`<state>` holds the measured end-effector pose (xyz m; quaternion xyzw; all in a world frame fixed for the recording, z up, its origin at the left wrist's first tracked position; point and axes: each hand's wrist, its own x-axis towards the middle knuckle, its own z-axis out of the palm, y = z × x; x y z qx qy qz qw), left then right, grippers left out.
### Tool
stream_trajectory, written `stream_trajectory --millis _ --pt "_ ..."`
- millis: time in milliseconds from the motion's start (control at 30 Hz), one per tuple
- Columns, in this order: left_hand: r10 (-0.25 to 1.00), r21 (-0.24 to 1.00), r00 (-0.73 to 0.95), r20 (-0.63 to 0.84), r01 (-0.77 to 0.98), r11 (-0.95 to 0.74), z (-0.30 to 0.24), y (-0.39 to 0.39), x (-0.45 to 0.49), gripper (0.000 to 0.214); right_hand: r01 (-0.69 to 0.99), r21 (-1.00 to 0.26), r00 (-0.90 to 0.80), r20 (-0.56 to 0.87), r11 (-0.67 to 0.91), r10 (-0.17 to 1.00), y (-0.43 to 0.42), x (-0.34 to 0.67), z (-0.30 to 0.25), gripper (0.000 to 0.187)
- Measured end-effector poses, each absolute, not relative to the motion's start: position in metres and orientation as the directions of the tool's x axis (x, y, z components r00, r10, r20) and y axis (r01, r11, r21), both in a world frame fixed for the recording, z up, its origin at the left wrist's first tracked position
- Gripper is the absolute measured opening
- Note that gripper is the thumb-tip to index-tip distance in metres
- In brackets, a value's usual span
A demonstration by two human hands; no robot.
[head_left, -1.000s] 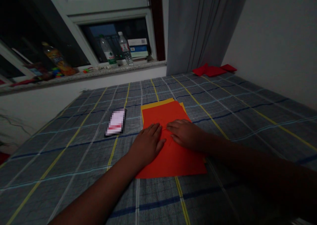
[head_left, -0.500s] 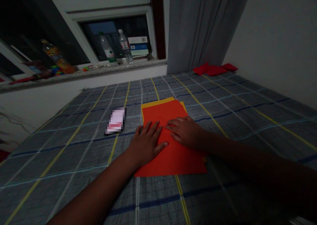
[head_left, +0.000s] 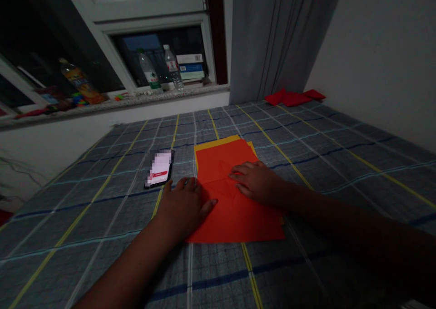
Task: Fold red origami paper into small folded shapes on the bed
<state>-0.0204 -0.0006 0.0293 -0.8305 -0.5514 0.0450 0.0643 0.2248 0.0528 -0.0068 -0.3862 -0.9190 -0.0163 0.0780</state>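
An orange sheet of paper (head_left: 235,209) lies on the plaid bedsheet (head_left: 306,164), with a yellow sheet (head_left: 213,142) peeking out beneath its far edge. My left hand (head_left: 182,204) lies flat and open on the paper's left edge, fingers stretched out. My right hand (head_left: 255,179) rests flat and open on the paper near its middle, fingertips pressing on a crease.
A phone (head_left: 159,168) with a lit screen lies left of the paper. Red paper pieces (head_left: 293,95) sit at the far right by the curtain (head_left: 272,36). Bottles (head_left: 150,71) and books (head_left: 190,66) stand on the windowsill (head_left: 112,101).
My left hand has slid left across the paper from its middle to its left edge. My right hand has stayed in place.
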Motion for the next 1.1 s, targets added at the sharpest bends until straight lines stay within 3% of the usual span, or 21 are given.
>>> stream_trajectory --millis 200,333,467,800,1100 --pt "0.939 -0.155 0.324 0.114 0.94 -0.305 0.037 0.012 -0.022 0.057 0.709 -0.012 -0.696 0.152 0.705 0.702 0.055 0.227 -0.006 0.039" --pt "0.854 -0.066 0.478 0.203 0.877 -0.476 0.024 0.016 -0.011 0.043 0.696 -0.036 -0.703 0.17 0.717 0.691 0.055 0.223 -0.007 0.04" --pt "0.791 0.053 0.6 0.115 0.792 -0.608 0.005 0.016 0.002 0.048 0.71 -0.07 -0.685 0.162 0.701 0.71 0.055 0.219 -0.01 0.042" --pt "0.801 0.062 0.593 0.075 0.799 -0.598 0.001 0.017 0.001 0.05 0.786 0.048 -0.617 0.12 0.616 0.778 0.059 0.235 -0.007 0.045" --pt "0.802 0.098 0.593 0.071 0.796 -0.598 0.001 0.018 -0.001 0.052 0.858 0.006 -0.512 0.109 0.514 0.852 0.06 0.244 0.005 0.043"
